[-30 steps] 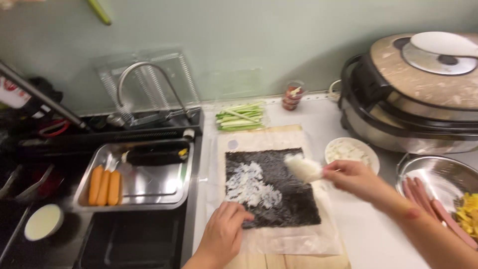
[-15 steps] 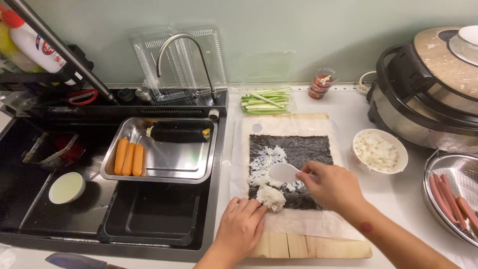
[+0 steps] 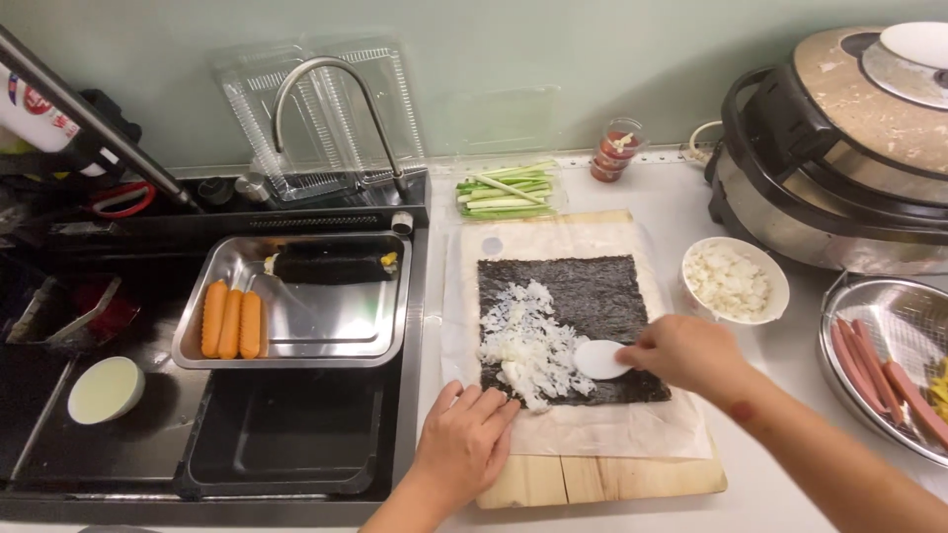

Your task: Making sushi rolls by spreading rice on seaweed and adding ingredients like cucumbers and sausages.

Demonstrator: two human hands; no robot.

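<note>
The right hand [image 3: 691, 355] is gripping a white rice paddle [image 3: 602, 359], pressing rice [image 3: 528, 341] onto the seaweed sheet [image 3: 578, 321]. The left hand [image 3: 464, 444], fingers spread flat, is pinning the paper [image 3: 553, 434] on the wooden board [image 3: 592, 479] just below. Pressing too hard is likely tearing the seaweed; rice may be spilling leftward toward the sink [image 3: 276, 444].

Pale green wall [image 3: 592, 59], black sink [image 3: 276, 454], white counter [image 3: 790, 415]

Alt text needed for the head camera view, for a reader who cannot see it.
The right hand presses a white rice paddle onto rice on a dark seaweed sheet; the left hand steadies the paper-covered wooden board beside a sink.
</note>
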